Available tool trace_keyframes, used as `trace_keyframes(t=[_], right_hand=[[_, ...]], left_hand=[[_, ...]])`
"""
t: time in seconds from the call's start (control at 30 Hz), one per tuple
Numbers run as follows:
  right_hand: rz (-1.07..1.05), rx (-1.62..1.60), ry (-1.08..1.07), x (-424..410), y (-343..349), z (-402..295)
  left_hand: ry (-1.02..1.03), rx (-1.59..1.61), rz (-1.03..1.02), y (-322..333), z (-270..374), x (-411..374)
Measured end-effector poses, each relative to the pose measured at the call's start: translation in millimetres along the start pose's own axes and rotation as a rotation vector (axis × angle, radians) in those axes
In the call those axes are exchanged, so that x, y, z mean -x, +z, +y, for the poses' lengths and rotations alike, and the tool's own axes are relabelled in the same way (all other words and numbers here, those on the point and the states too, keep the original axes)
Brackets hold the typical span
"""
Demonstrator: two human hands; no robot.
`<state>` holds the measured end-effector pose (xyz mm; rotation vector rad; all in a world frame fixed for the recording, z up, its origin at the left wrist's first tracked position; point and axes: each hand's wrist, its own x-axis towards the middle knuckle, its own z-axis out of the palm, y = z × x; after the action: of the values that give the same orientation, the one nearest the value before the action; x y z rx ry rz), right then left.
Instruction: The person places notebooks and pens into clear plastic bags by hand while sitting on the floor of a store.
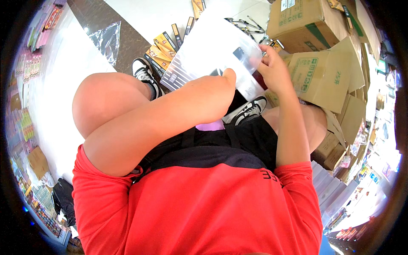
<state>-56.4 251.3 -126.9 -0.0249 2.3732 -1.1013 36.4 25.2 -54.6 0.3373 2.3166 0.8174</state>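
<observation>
A translucent plastic sleeve (pixel 204 54) with white printed stripes at its left end is held up between my knees. My right hand (pixel 271 66) pinches its right edge between thumb and fingers. Across the near side lies my left hand (pixel 227 84), curled against the sleeve with the thumb up; its fingers are hidden. Dark patches show through the plastic, and I cannot tell whether they are inside or behind. Under its right corner a dark red thing (pixel 259 79) is partly visible.
Orange and black small boxes (pixel 161 49) lie on the floor behind the sleeve. Black pen-like items (pixel 250 25) are heaped beyond it. Cardboard cartons (pixel 299 25) with open flaps (pixel 325 73) crowd the right. A clear plastic bag (pixel 106 41) lies left, near stocked shelves (pixel 28 67).
</observation>
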Motion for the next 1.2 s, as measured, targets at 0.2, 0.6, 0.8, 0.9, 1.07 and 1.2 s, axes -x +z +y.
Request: trace_keyframes(t=[0.2,0.6,0.8,0.9,1.07,1.2], right_hand=[[-0.19,-0.44,-0.137,11.4,11.9,-6.8],[-0.494,-0.338,0.122,16.5,6.9,-11.0],[-0.493,-0.282,0.091,19.0,14.2,-18.2],[-0.483,-0.222,0.1,24.3,26.3,-21.2],[-0.251,0.214,0.025,23.7,46.0,-1.7],[-0.078,0.249,-0.081,14.5,43.0,10.1]], left_hand=[[-0.033,-0.079,0.098,-11.9,-7.0,-0.3],[-0.098,0.147,0.16,-46.8,-21.1,4.6],[-0.169,0.122,0.168,-48.0,-21.1,3.6],[-0.188,0.08,0.155,-46.7,-24.4,4.0],[-0.249,0.065,0.106,-45.6,-25.3,3.7],[-0.278,0.118,0.124,-47.9,-28.0,5.3]])
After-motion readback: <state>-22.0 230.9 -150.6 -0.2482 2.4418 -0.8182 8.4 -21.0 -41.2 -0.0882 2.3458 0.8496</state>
